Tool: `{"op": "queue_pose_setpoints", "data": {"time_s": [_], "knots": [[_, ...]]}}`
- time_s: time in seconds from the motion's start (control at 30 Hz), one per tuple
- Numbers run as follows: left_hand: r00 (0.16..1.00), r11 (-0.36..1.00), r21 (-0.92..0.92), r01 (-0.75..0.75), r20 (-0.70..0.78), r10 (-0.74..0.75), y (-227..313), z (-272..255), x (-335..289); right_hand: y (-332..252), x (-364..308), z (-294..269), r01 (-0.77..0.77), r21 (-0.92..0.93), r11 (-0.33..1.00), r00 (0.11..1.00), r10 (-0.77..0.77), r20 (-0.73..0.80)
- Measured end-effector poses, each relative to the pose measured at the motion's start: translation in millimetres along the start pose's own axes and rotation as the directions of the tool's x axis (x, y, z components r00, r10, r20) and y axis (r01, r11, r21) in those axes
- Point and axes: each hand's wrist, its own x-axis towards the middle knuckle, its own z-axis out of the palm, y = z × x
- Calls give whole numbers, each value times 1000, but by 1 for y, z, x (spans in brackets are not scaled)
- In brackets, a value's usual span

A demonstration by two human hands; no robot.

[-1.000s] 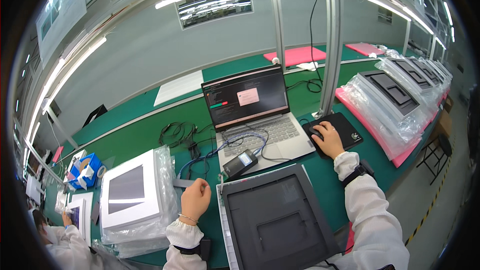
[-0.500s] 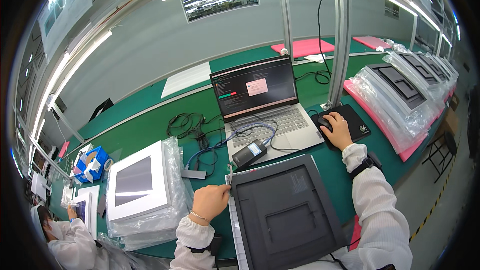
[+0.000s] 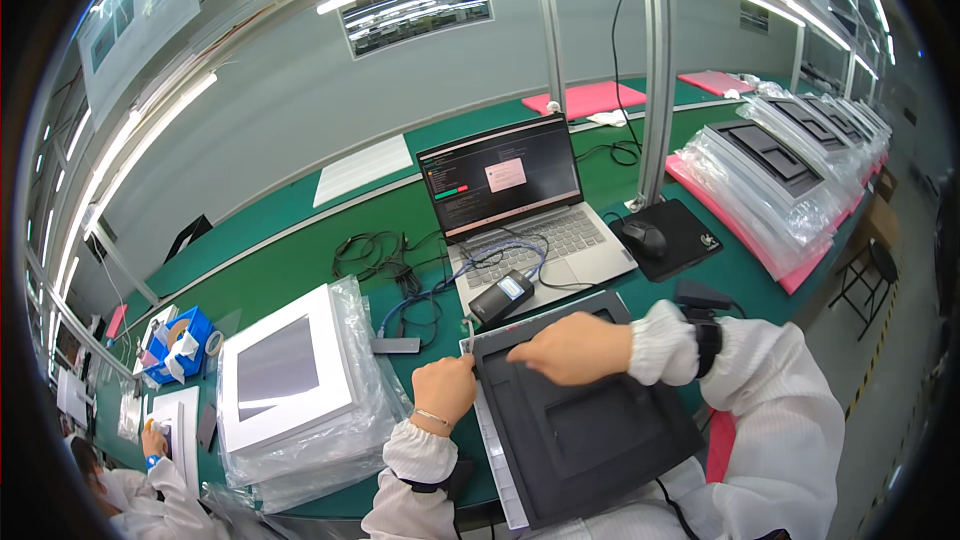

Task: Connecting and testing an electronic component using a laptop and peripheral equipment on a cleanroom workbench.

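Note:
A dark grey panel housing [image 3: 590,470] with a raised square frame lies in front of me, its pale edge showing on the left. My left hand [image 3: 443,390] is closed at its upper left corner, beside a thin cable end; what the fingers grip is hidden. My right hand [image 3: 575,348] hangs over the upper part of the housing, index finger reaching left and nothing visible in it. Just beyond stands an open laptop [image 3: 590,252] with a dark screen and a pale pop-up. A small black box [image 3: 502,297] with a lit display rests on its near edge.
A black mouse [image 3: 645,237] sits on a black mouse pad [image 3: 690,235]. White-framed screen panels [image 3: 335,330] are stacked in plastic at left; wrapped housings [image 3: 770,160] lie on pink foam at right. Tangled cables [image 3: 375,255], a blue bin [image 3: 187,345] and a co-worker [image 3: 150,490] are at left.
My right hand has let go of the mouse and moved left over the housing. The left hand stays at the corner. The view has shifted slightly.

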Motion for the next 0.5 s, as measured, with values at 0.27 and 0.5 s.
{"op": "queue_pose_setpoints", "data": {"time_s": [0.27, 0.5], "knots": [[999, 998, 45, -34, -18, 35, 3, 4, 3, -27, 48, 32, -54, -51, 997, 997, 56, 58], [998, 996, 66, -62, -14, 63, 6, 4, 2, -34, 57, 50, -69, -86, 994, 998, 68, -12]]}}
